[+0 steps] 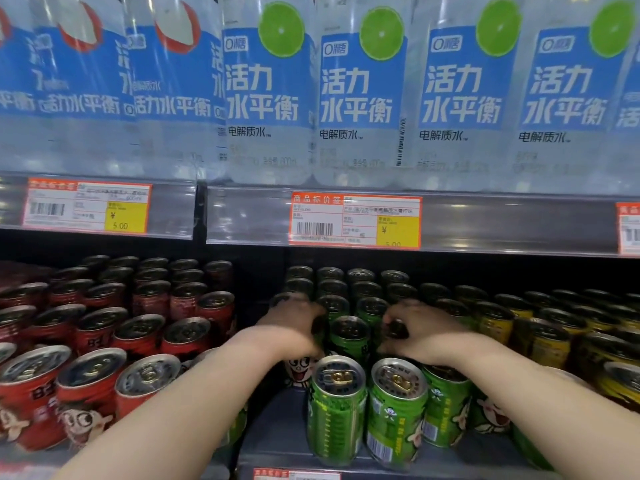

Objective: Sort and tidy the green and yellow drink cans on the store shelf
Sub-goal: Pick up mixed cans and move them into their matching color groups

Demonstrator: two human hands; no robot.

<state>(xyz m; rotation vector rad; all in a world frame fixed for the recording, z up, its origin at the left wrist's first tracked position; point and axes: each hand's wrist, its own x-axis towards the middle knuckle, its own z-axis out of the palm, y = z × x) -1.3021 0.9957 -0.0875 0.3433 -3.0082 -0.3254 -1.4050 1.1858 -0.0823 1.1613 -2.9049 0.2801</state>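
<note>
Green drink cans (pixel 337 407) stand in rows on the lower shelf, with two at the front edge. Yellow cans (pixel 550 344) fill the rows to their right. My left hand (pixel 294 327) reaches deep into the shelf and is closed over a green can in the left row, whose top is hidden under my fingers. My right hand (pixel 419 330) is closed over the top of another green can (pixel 396 330) to the right. One green can (pixel 349 336) stands free between my two hands.
Red cans (pixel 97 341) crowd the shelf section on the left, past a dark gap. The shelf above carries tall clear bottles (pixel 270 88) with blue labels, and its rail (pixel 485 223) with price tags (pixel 355 221) hangs low over the cans. A bare shelf strip (pixel 277 427) lies before the green cans.
</note>
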